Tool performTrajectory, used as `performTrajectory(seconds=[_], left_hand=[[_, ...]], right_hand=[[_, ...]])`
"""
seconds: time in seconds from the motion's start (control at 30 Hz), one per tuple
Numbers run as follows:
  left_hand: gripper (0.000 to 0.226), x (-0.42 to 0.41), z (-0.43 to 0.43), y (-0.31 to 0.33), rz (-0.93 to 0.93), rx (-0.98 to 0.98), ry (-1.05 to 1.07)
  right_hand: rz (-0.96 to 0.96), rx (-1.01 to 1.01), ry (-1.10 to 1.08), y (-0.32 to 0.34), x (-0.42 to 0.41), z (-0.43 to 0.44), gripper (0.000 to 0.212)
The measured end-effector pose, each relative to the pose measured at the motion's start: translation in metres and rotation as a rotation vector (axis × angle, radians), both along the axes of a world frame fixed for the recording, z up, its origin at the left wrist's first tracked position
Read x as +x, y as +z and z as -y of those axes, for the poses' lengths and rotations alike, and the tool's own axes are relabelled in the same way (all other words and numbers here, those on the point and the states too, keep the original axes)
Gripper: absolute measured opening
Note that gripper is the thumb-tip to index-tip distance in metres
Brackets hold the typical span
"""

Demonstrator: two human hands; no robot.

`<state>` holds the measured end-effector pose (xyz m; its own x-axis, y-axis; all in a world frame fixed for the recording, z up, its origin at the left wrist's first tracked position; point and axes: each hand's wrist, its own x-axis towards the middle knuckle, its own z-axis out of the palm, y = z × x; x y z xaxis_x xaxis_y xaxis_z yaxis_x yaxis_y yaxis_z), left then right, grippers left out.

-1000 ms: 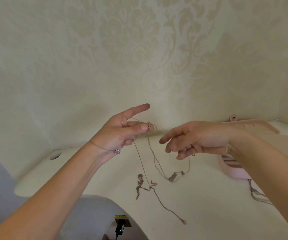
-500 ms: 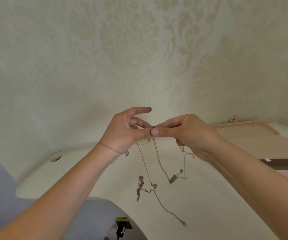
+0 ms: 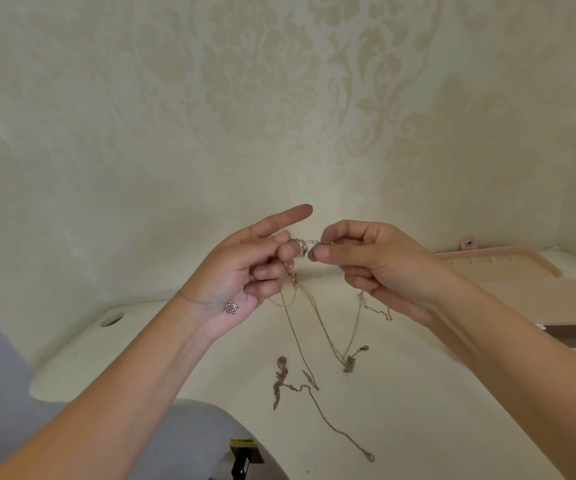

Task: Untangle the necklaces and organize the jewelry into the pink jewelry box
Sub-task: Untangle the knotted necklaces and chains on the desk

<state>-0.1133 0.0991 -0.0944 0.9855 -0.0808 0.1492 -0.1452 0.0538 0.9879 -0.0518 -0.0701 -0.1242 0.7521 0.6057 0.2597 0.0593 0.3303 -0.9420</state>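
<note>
We've got our left hand (image 3: 245, 271) pinching the tangled necklaces (image 3: 348, 364) up above the surface (image 3: 418, 410), index finger sticking straight out, and our right hand (image 3: 366, 261) pinching the same chain between thumb and forefinger. The loose ends trail down onto the middle of the surface, and the pink jewelry box (image 3: 508, 268) sits open by the right edge.
</note>
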Motion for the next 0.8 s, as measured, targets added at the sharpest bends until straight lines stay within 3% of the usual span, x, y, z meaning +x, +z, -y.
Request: performTrajectory(seconds=[0.4, 0.5, 0.57, 0.8], left_hand=[[0.037, -0.004, -0.002, 0.003, -0.035, -0.028, -0.016], [0.037, -0.004, -0.001, 0.003, -0.041, -0.043, -0.019], [0.038, -0.004, -0.001, 0.004, -0.043, -0.029, -0.015], [0.039, -0.005, 0.006, 0.003, -0.024, 0.052, 0.035]], right_hand=[[0.273, -0.123, -0.039, 0.007, -0.001, 0.008, 0.009], [0.459, -0.285, -0.034, 0.012, -0.004, 0.012, 0.019], [0.543, -0.395, -0.088, 0.016, -0.007, 0.013, 0.013], [0.469, -0.329, -0.219, 0.017, -0.014, 0.006, 0.009]])
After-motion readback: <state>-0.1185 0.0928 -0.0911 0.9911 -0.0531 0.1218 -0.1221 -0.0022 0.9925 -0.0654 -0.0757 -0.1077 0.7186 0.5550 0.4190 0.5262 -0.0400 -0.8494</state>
